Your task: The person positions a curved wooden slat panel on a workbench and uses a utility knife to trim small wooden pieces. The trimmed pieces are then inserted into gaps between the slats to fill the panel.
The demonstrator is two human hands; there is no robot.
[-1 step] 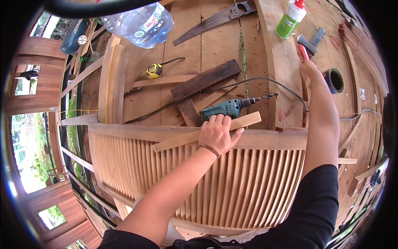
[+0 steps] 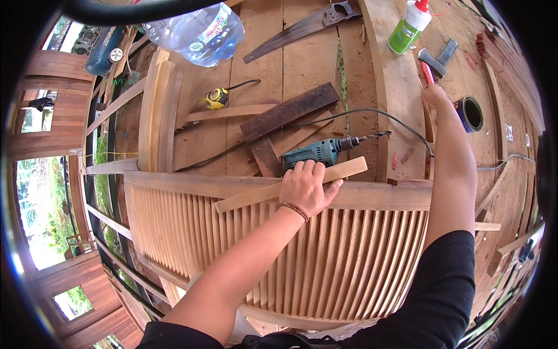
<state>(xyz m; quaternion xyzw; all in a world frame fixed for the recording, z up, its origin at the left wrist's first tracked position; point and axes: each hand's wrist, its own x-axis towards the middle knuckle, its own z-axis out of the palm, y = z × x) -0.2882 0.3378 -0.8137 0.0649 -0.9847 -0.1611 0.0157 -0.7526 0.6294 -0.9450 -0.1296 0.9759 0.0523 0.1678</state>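
The left hand (image 2: 303, 183) covers the middle portion of the wooden strip (image 2: 346, 169); both strip ends remain visible. The strip lies at a slant over the top rail of the slatted panel (image 2: 337, 256). The left forearm conceals part of the slats. The near side of the drill (image 2: 314, 152) is partly hidden behind the left fingers; contact between fingers and drill cannot be determined. The large clear bottle (image 2: 203, 41) is cut off at the upper edge. The right forearm overlaps the side of the open can (image 2: 469, 113); the can's contents are too dark to identify. Most fingers of the right hand (image 2: 435, 95) are turned out of view. Whether the red handle (image 2: 428, 72) joins the dark metal tool head (image 2: 440, 58) just beside it is unclear.

Left grip: narrow, holding the strip, fingers across its far side and thumb extended along the near side.

Right grip: closed around the near end of the red handle, arm extended; the exact finger placement cannot be determined.
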